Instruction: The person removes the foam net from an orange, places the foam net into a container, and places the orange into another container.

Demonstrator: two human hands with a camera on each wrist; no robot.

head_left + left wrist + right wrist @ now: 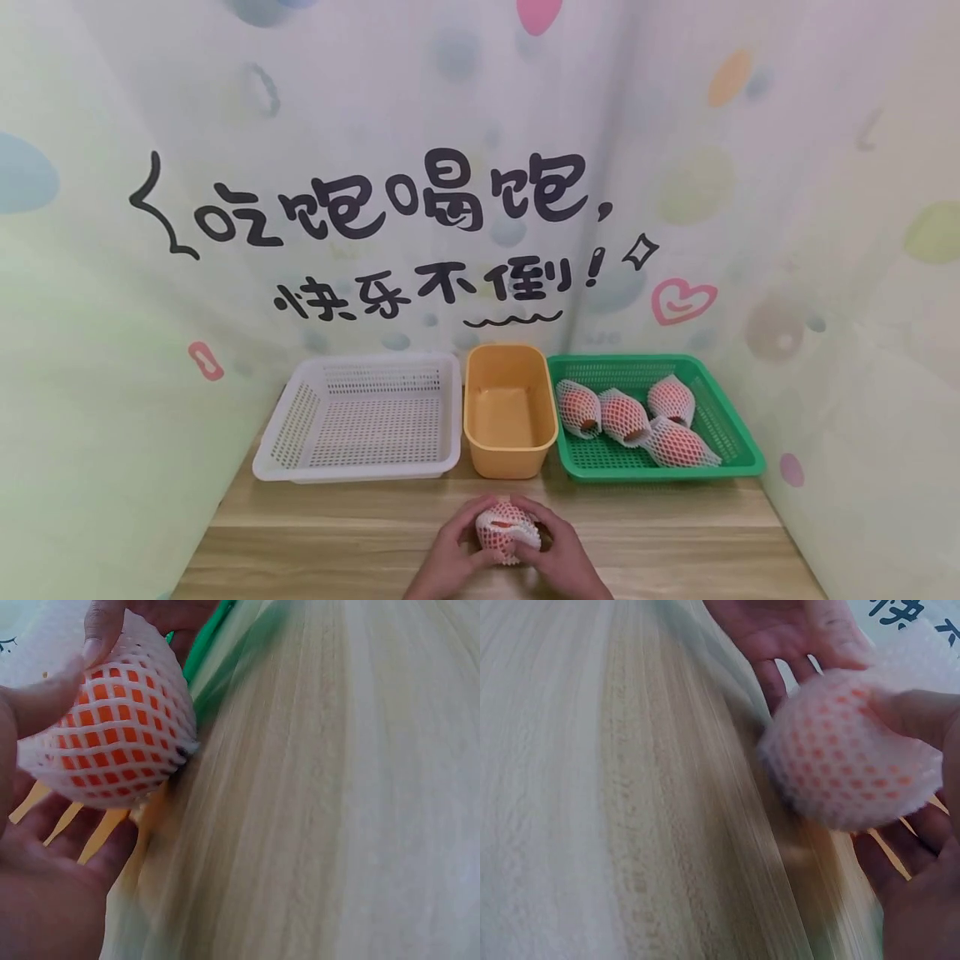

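Low in the head view, a round red fruit in a white foam net sits between both hands just over the wooden table. On its left side, the left hand grips it, thumb in front and fingers round the back. The right hand holds the other side the same way. Seen from the left wrist, orange-red skin shows through the net's holes, and the left thumb presses on the foam sleeve. In the right wrist view the netted fruit is blurred, with the right thumb on the net.
Behind the hands stand a white basket, a yellow bin and a green basket, side by side. Several netted fruits lie in the green basket. A printed curtain encloses the wooden table.
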